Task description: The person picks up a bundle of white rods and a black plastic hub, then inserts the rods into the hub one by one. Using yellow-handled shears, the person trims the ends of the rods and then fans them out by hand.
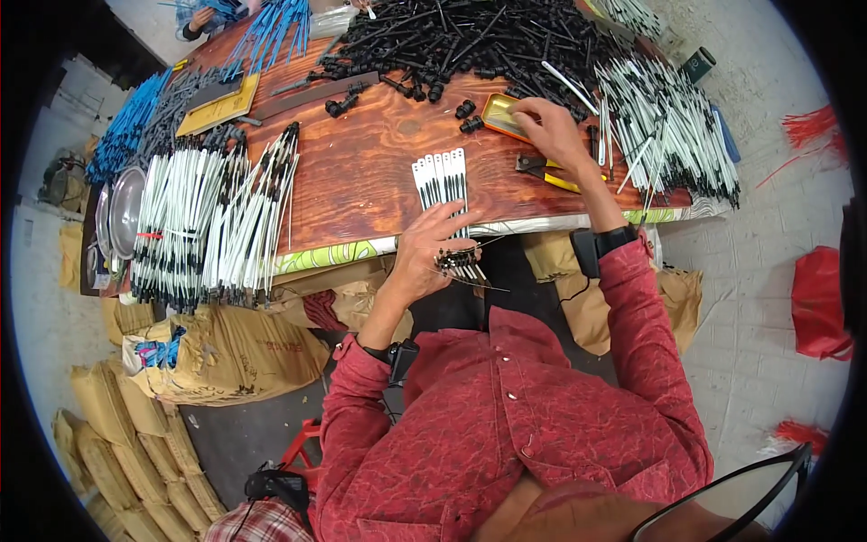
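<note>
My left hand [424, 248] is closed round a small bundle of flat white-and-black strips [440, 176] at the front edge of the table. Their white, holed ends fan out away from me, and black ends stick out below the hand. Thin wires [492, 287] poke out beside the black ends. Over to the right, my right hand [555, 135] has its fingertips bent together at a small yellow-rimmed tin [497, 110]. What they pinch, if anything, is too small to make out. Pliers with yellow handles [562, 183] lie just below that hand.
Bundles of white-and-black strips [185, 217] stand at the left edge; a loose heap [673, 126] lies at the right. Black plastic parts [470, 36] pile up at the back. A yellow notebook [217, 110] lies back left. Another person's hand [200, 18] shows at far left.
</note>
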### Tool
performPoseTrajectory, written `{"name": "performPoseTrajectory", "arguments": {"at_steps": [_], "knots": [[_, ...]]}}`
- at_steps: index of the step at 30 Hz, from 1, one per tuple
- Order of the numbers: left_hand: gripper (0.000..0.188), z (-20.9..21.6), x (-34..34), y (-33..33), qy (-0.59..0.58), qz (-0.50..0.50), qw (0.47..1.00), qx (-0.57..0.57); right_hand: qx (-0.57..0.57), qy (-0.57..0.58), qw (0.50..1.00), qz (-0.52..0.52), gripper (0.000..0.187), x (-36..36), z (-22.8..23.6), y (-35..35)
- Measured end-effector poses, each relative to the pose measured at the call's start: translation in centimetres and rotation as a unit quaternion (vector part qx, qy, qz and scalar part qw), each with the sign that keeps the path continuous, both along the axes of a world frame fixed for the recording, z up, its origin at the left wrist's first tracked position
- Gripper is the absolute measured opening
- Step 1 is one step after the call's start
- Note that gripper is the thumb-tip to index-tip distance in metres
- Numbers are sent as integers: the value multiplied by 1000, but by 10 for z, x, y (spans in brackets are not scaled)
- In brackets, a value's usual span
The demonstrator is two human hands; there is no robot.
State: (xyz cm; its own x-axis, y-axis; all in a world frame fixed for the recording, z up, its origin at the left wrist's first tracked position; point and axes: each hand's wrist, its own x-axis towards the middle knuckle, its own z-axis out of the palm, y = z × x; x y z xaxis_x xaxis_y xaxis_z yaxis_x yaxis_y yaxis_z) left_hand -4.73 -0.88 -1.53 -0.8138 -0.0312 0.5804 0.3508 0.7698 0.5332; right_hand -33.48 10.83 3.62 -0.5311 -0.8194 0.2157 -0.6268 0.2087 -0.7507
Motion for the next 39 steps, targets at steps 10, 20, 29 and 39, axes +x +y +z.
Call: {"name": "performPoseTrajectory", "arguments": {"at_steps": [10, 20, 29, 39], "knots": [[42, -11, -1, -2, -2, -9, 999, -41, 147, 228, 960, -65, 21, -22, -11, -3], [29, 0, 1, 3, 2, -10, 999, -42, 88, 127, 984, -92, 21, -26, -9, 9], [22, -2, -1, 3, 3, 5, 998, -60, -48, 269, 959, -68, 12, -8, -8, 10], [18, -5, -3, 3, 21, 6, 998, -59, -79, 252, 955, 133, 16, 66, -15, 11]]}}
